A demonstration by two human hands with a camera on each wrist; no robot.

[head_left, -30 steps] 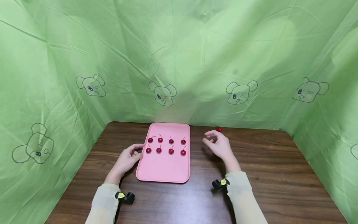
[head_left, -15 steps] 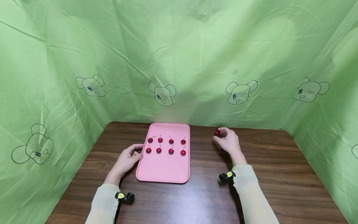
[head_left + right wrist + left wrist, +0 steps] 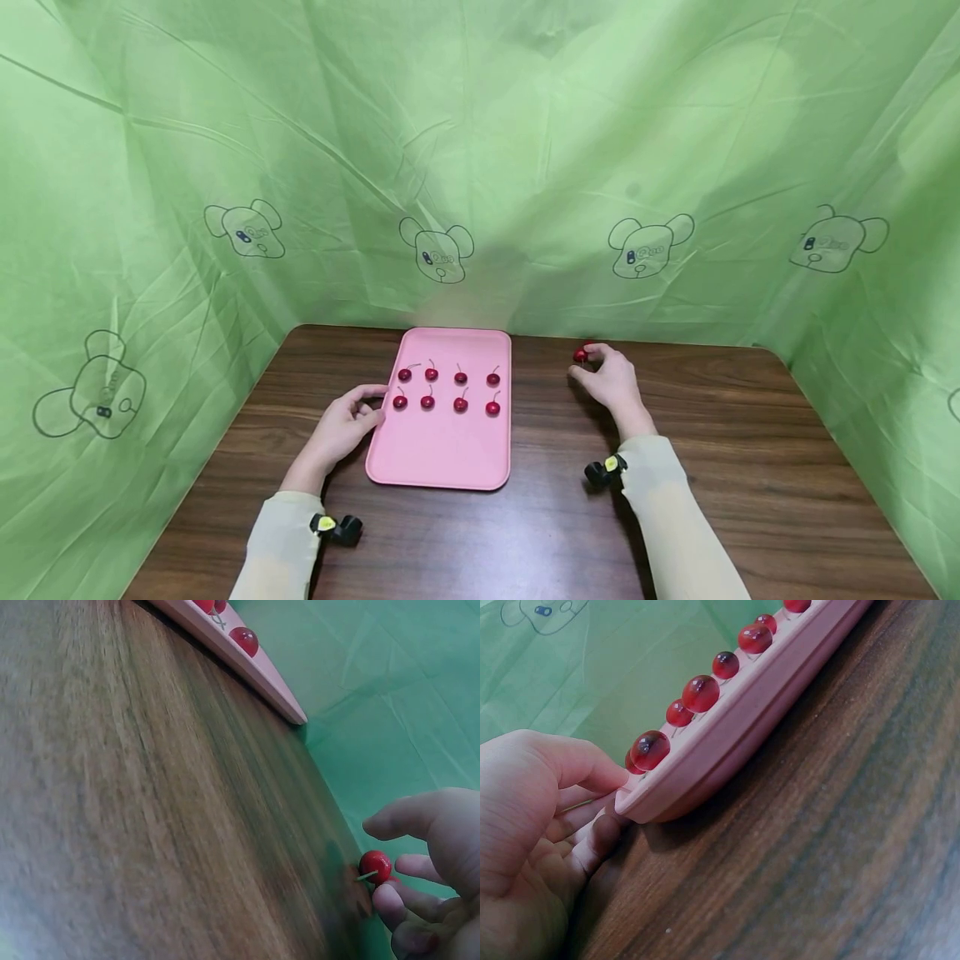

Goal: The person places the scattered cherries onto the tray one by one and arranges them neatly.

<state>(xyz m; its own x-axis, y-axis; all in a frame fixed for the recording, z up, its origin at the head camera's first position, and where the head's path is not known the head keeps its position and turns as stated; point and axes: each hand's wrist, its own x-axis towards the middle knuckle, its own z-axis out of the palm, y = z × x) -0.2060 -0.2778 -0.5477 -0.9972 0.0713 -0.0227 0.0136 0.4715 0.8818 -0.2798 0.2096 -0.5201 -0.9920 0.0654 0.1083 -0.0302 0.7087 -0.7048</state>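
Observation:
My left hand [image 3: 342,427] holds the left edge of a pink tray [image 3: 438,458], with the index fingertip on the rim in the left wrist view. Two rows of red cherries with thin stems lie on the tray, among them a cherry [image 3: 651,750] close to that fingertip. Far to the right, my right hand [image 3: 611,383] reaches around a loose cherry [image 3: 375,866] by the table's back edge. Its upper finger stands apart from this cherry, while other fingertips are right beside it. More red shows behind those fingertips, mostly hidden.
The dark wooden table [image 3: 712,433] carries the tray left of centre. Green cloth [image 3: 540,167] with mouse-head drawings hangs close behind the table and along both sides. Each sleeve bears a small black wrist camera [image 3: 600,473].
My right hand has moved rightward and away from me to the loose cherry, then shifted only slightly. My left hand and the tray have stayed in place.

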